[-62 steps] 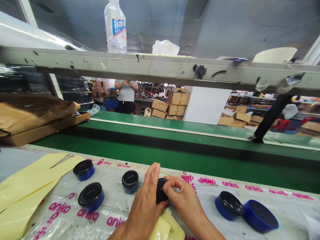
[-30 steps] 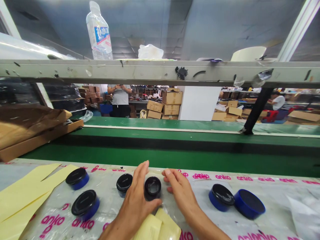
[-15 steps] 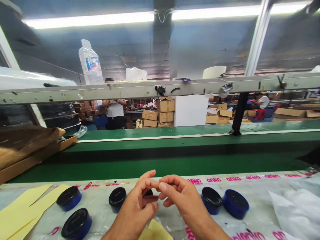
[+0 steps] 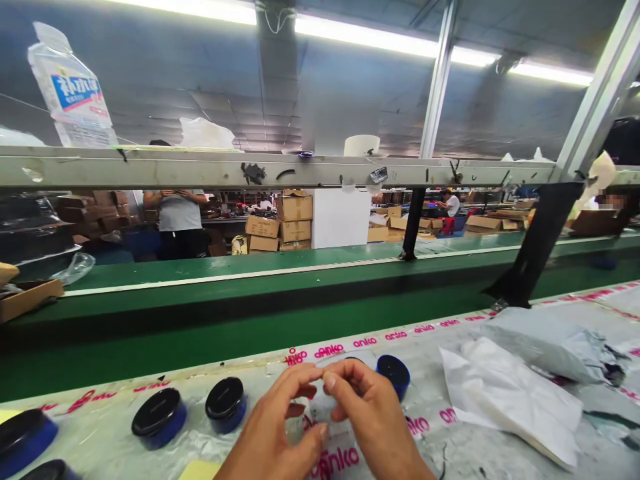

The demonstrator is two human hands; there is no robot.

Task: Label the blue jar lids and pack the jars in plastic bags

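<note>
My left hand (image 4: 280,427) hovers over the plastic-covered bench, fingers curved and thumb held apart, with nothing visible in it. The thumb and forefinger of my right hand (image 4: 375,417) are pinched together and meet the left forefinger's tip; anything between them is too small or hidden to make out. Left of my hands stand two round blue pieces with glossy black tops, one nearer (image 4: 225,405) and one farther off (image 4: 159,418). Just behind my right hand sits another blue round piece (image 4: 393,377), with one more mostly covered by the fingers.
More round pieces (image 4: 25,437) lie at the left edge. Yellow paper (image 4: 200,470) shows at the bottom. Crumpled white sheets (image 4: 510,400) and grey plastic bags (image 4: 550,340) lie right. Behind runs a green conveyor (image 4: 280,320), below a metal rail (image 4: 200,167) carrying a bottle (image 4: 75,93).
The view has swung to the right, so the bench items appear farther left and more of the white sheets and bags shows. My hands remain together at the fingertips.
</note>
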